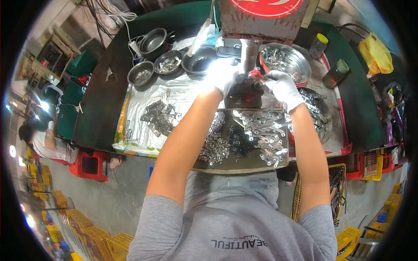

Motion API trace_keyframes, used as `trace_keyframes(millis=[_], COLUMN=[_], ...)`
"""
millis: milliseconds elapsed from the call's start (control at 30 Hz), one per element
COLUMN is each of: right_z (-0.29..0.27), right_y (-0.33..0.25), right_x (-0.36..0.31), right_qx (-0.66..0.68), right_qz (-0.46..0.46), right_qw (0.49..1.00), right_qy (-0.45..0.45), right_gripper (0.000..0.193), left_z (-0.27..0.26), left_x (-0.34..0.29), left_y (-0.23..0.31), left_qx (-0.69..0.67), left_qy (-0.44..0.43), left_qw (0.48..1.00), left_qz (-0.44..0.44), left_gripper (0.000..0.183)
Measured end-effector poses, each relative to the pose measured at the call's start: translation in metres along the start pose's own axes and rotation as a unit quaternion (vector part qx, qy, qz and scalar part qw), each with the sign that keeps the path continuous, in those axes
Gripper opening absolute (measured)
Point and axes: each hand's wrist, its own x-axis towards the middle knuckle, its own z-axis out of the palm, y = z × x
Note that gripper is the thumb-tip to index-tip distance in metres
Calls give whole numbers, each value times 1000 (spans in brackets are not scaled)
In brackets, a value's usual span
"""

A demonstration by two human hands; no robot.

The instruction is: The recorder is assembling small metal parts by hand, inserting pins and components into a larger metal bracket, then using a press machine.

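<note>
Both my hands wear white gloves and meet at the press, one on each side of its round metal ram (249, 55). Bright lamp light washes out my left hand (223, 76); its fingertips close together beside the dark fixture under the ram, on something too small to make out. From the other side my right hand (282, 89) pinches at the fixture, close to a small red part (255, 73). What its fingers hold is hidden. Below the fixture stands a dark metal block (244, 96).
Loose metal levers (265, 128), small silver pieces (215, 148) and black pieces (239, 141) lie on the near board. Flat parts (161, 116) are heaped at left. Bowls (141, 74) stand behind; a red-rimmed tin (305, 65) is at right. A lamp (201, 37) hangs above.
</note>
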Motion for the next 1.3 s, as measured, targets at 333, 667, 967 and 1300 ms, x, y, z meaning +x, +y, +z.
trace_keyframes(millis=[333,667,967,1300], right_z=[-3,55,29,47], right_y=[-33,-33,-57,-46], right_x=[-116,-153,-144,-154], right_qx=[-28,85,-91,-13], right_qz=[-131,-104,-177,-152], right_qw=[989,991,977,987], right_qy=[-67,17,-73,-48], right_gripper=[11,12,14,15], left_z=[-15,-30,-45,-39], left_x=[-126,-163,-181,-188], left_y=[54,79,78,64], left_qx=[-312,-489,-429,-510], left_qy=[-133,13,-95,-34], left_qw=[937,861,888,843], left_qz=[-77,-138,-137,-165], left_gripper=[40,26,29,29])
